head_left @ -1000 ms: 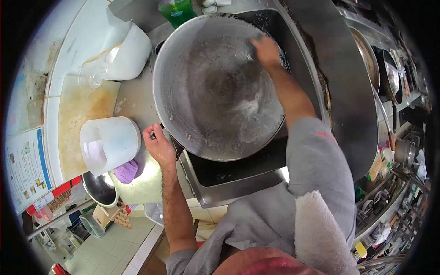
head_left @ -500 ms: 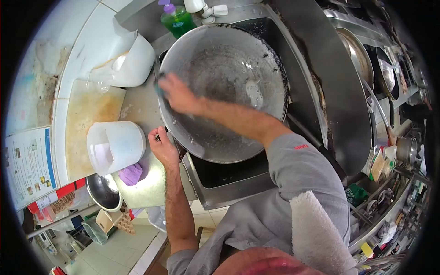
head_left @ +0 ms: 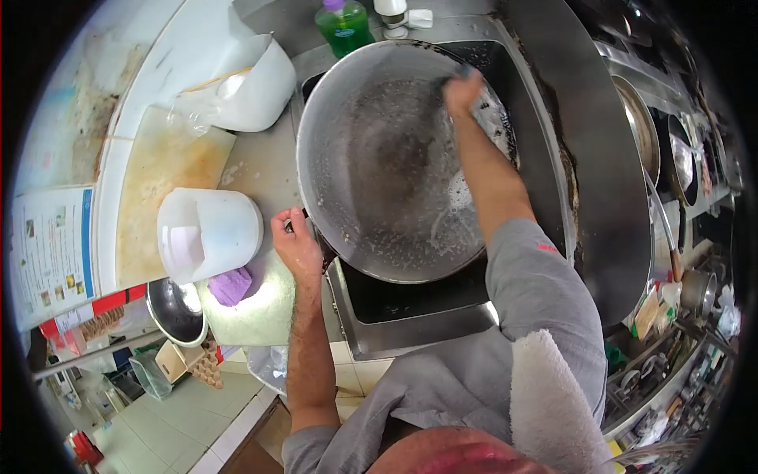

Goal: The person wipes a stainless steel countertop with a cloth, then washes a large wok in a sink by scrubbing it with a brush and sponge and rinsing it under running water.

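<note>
- holding the left hand (head_left: 298, 245) closed around the dark handle (head_left: 327, 254) of the large metal pan (head_left: 379, 197), at the near left side
- resting the pan over the sink (head_left: 418, 341), mouth up, with suds (head_left: 466, 193) clinging along the right part of the inside
- probably dealing with a heavy, stiff, broad vessel, hardly fragile, but likely feeling slippery wherever wet and soapy
- judging by shape, finding the surest hold at the handle, with the smooth rim serving only as a second, less certain grip
- holding the right hand (head_left: 463, 93) inside the pan, near the far right wall, with fingers seemingly bent around a small bluish pad (head_left: 464, 72); blurring too much there for telling the exact grip
- seeing left of the pan, along the steel surface (head_left: 264, 158), a purple cloth (head_left: 230, 287) just beside a white bucket (head_left: 229, 229), then a stained board (head_left: 142, 229)
- seeing beyond the far rim a green soap bottle (head_left: 345, 30) standing near a white tap (head_left: 393, 16)
- looking out into the room, seeing egg cartons (head_left: 207, 371) at lower left, a printed sheet (head_left: 59, 253) hanging on the left wall, and more pans (head_left: 632, 118) lying well apart on the right
</note>
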{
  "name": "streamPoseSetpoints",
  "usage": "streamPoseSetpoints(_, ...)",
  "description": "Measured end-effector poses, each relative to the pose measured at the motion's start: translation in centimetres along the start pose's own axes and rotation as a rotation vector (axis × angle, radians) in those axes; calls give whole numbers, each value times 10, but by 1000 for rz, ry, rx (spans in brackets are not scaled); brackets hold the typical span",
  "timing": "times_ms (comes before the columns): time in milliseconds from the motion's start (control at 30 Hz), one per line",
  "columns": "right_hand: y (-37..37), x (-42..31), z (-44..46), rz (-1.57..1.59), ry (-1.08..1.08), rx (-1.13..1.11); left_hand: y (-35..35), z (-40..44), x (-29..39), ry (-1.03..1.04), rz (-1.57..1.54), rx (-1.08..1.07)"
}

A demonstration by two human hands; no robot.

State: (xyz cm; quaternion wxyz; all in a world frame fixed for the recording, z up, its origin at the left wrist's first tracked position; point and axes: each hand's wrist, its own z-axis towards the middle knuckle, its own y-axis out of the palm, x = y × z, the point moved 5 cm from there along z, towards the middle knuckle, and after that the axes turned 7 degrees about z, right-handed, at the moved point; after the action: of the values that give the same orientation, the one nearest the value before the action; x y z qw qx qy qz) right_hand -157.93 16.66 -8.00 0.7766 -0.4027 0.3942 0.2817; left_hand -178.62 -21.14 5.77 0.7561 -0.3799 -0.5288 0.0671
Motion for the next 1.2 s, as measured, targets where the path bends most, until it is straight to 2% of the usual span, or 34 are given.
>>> streamPoseSetpoints(67,44,-85,-16,314,-167,-156,0,0,2,13,5,6)
streamPoseSetpoints(100,41,-133,-36,588,72,-462,0,0,3,14,12,6)
streamPoseSetpoints(133,25,-173,-64,398,-106,-470,0,-1,3,17,20,-1)
streamPoseSetpoints(200,-8,-210,-141,570,-444,-762,-1,-1,4,25,16,-2)
streamPoseSetpoints(233,-30,-219,-179,606,-546,-968,0,-1,0,-16,-21,-14)
streamPoseSetpoints(300,-81,-221,-228,761,-727,-1048,1,1,-8,-58,-63,-14)
streamPoseSetpoints(333,-78,-228,-218,767,-737,-1055,3,3,-10,-46,-116,-11)
streamPoseSetpoints(400,-47,-238,-186,215,-795,-1123,1,1,-8,-53,-99,-25)
streamPoseSetpoints(433,-26,-242,-149,188,-667,-903,1,-1,-10,-70,-87,-19)
streamPoseSetpoints(467,10,-233,-111,174,-418,-755,1,-1,-12,-61,-84,-9)
streamPoseSetpoints(500,4,-234,-87,428,-325,-404,1,1,-12,-49,-82,4)
streamPoseSetpoints(567,-3,-239,-107,387,-395,-444,0,2,-15,-41,-68,22)
streamPoseSetpoints(633,-34,-250,-168,402,-671,-942,1,2,-14,-90,-119,-4)
streamPoseSetpoints(700,-82,-243,-221,644,-810,-1049,1,0,-12,-114,-183,-16)
streamPoseSetpoints(733,-85,-247,-222,642,-815,-1052,1,2,-12,-118,-258,5)
streamPoseSetpoints(767,-85,-246,-222,627,-678,-1134,2,0,-14,-129,-327,19)
streamPoseSetpoints(800,-88,-240,-225,606,-532,-1212,4,0,-18,-141,-324,6)
streamPoseSetpoints(900,-111,-213,-251,650,-371,-1248,1,-2,-16,-66,-303,69)
streamPoseSetpoints(933,-135,-196,-263,643,-413,-1349,0,-3,-11,-84,-336,45)
streamPoseSetpoints(1000,-170,-129,-283,645,-288,-1694,1,-1,-11,-93,-405,27)
streamPoseSetpoints(1033,-186,-85,-279,553,-216,-1796,2,-1,-12,-99,-408,22)
streamPoseSetpoints(1067,-193,-27,-270,329,-271,-1872,1,0,-11,-105,-347,16)
streamPoseSetpoints(1133,-205,48,-215,-247,-293,-1832,1,0,-14,-111,-291,5)
streamPoseSetpoints(1167,-196,52,-207,-255,-289,-1828,1,2,-15,-105,-222,19)
streamPoseSetpoints(1200,-188,61,-202,-288,-93,-1817,2,3,-16,-97,-154,28)
